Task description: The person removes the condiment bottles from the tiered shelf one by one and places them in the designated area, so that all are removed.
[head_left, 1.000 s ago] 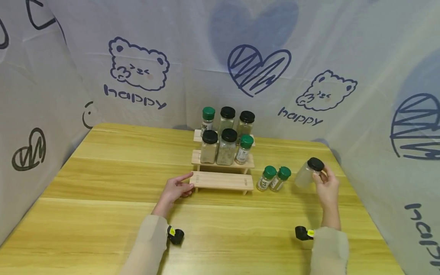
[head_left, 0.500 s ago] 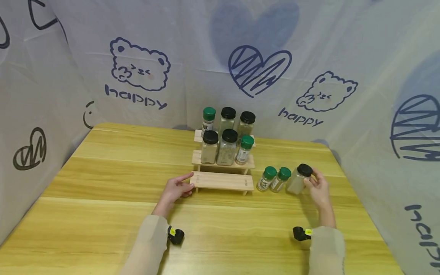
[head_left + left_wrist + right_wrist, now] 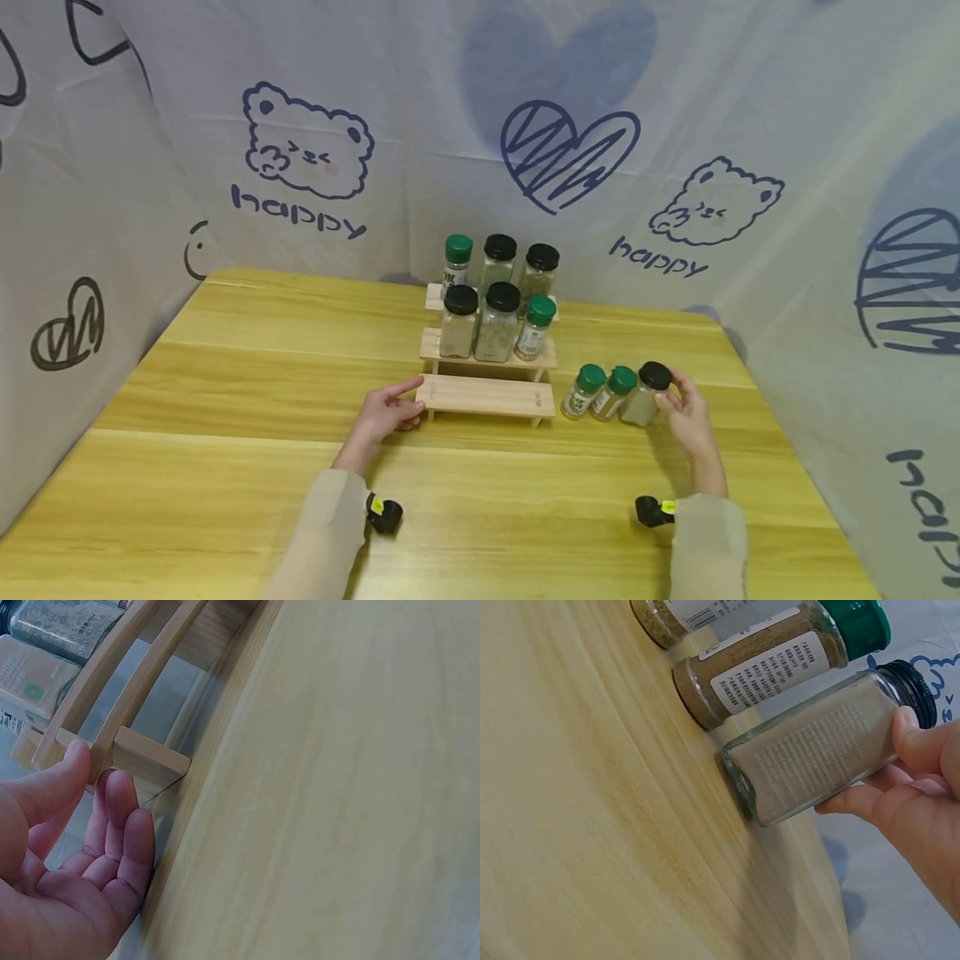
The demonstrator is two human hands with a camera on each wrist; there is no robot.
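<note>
One black-capped jar, pinched near its cap within the right grip, we judge stiff, slick and breakable, best held mid-body, while the left grip pinches the wooden shelf.

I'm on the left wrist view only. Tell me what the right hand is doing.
Observer: The right hand holds a black-lidded jar near its lid.
Operator: Name whatever stands closest to that jar.
Observer: A green-capped bottle, just left of it in the head view.
Operator: Now give me the lid colour at the right end of the middle shelf.
Observer: Green; the lid tops a small bottle.
</note>
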